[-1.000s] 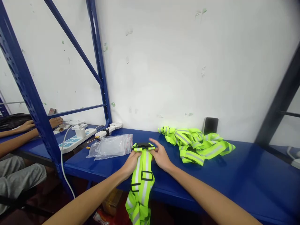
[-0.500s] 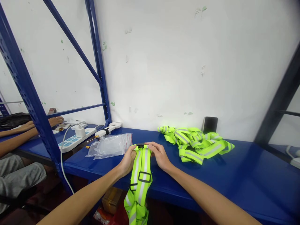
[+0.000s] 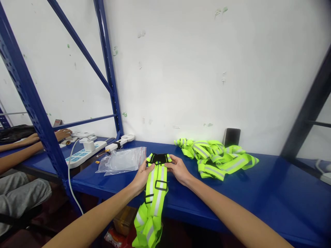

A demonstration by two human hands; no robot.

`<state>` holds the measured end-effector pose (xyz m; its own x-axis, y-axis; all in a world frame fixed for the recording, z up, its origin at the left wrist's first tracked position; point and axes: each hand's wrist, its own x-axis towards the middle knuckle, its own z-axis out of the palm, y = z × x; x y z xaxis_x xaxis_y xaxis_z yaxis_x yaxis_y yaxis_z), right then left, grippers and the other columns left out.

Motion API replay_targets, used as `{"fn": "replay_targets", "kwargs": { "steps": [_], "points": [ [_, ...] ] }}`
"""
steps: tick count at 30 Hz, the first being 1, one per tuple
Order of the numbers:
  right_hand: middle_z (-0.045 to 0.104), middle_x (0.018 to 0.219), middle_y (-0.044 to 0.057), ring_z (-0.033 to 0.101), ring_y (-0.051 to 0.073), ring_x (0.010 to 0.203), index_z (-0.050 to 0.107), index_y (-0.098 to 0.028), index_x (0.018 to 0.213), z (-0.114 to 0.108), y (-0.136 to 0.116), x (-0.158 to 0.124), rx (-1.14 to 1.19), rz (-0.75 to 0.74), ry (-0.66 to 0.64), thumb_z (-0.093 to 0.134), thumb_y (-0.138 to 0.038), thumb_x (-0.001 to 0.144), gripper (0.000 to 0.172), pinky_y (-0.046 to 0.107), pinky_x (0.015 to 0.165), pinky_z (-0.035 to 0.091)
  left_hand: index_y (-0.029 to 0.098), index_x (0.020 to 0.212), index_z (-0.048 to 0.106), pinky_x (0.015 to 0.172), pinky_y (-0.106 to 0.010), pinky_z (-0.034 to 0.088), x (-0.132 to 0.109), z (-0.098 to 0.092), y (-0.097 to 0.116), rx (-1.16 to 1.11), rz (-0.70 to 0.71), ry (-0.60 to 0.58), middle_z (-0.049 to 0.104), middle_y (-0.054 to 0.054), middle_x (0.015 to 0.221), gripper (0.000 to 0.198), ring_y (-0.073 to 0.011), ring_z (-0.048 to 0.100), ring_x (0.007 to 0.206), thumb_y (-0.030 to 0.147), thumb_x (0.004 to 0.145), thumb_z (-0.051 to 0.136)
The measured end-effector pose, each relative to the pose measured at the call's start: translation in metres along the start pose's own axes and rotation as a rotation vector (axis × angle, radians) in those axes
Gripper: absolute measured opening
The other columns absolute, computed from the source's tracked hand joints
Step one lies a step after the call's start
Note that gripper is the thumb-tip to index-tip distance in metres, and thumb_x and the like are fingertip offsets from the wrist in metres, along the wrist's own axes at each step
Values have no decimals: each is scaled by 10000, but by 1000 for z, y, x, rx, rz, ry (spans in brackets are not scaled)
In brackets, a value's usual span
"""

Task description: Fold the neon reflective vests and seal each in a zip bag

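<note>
A fluorescent yellow-green reflective strap harness (image 3: 157, 196) hangs over the front edge of the blue table (image 3: 258, 199), with silver stripes and black slide buckles. My left hand (image 3: 142, 175) pinches its upper left side, thumb on top. On the opposite side my right hand (image 3: 179, 169) grips the upper right corner. Between the hands, the black piece (image 3: 159, 158) at the harness's top faces up. The lower straps bunch together and dangle below the table edge. Farther right, a loose heap of similar reflective straps (image 3: 217, 156) lies on the table.
Clear plastic bags (image 3: 121, 161) lie left of my hands, near a small white fan (image 3: 120, 142). A power strip (image 3: 86, 152) with a cable sits beyond the blue rack post (image 3: 33, 89). A phone (image 3: 232, 137) leans on the wall. Another person's hand (image 3: 63, 134) rests at far left.
The harness's top end has tipped up and away, showing more of the black piece. Both hands now grip slightly lower along its sides, and the hanging straps have swung a little left.
</note>
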<state>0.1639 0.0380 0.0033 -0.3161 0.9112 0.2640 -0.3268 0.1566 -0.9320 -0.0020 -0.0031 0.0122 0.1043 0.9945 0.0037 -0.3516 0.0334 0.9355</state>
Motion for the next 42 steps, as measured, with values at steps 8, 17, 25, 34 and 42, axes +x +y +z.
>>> {"fn": "replay_targets", "kwargs": {
  "steps": [8,17,25,34,42],
  "points": [
    [661,905,9,610,193,747,689,-224,965,1,-5,-2,-252,-170,80,621,-241,713,262,306,688,484,167,1190,507,826,-372,515,-1,1,10,-173,-99,-160,691,-108,1041,394,-260,674,927,345,844,568],
    [669,970,39,595,221,927,715,-209,944,-1,-5,0,-92,-51,73,593,-154,597,372,329,861,453,157,1105,546,805,-307,504,1,-6,7,-115,-107,-71,697,-69,970,362,-224,671,891,207,765,661],
    [687,907,29,653,215,825,529,-208,1198,0,-7,-1,240,277,-18,651,-249,684,530,341,767,499,148,1096,547,771,-315,517,3,-7,-3,-53,55,-104,700,-98,984,475,-229,680,863,227,683,767],
    [681,945,107,688,244,824,580,-153,1061,-9,-23,-6,225,571,-267,465,-634,818,551,416,791,535,196,892,537,743,-269,480,9,-15,-14,121,259,-35,666,-15,937,307,-182,644,860,296,691,746],
    [675,798,31,662,173,748,632,-147,950,-6,-19,-6,231,434,-216,694,-218,695,272,330,747,537,182,1037,612,753,-246,472,5,-17,-9,261,296,-39,654,-47,1024,358,-188,619,922,250,700,713]
  ]
}}
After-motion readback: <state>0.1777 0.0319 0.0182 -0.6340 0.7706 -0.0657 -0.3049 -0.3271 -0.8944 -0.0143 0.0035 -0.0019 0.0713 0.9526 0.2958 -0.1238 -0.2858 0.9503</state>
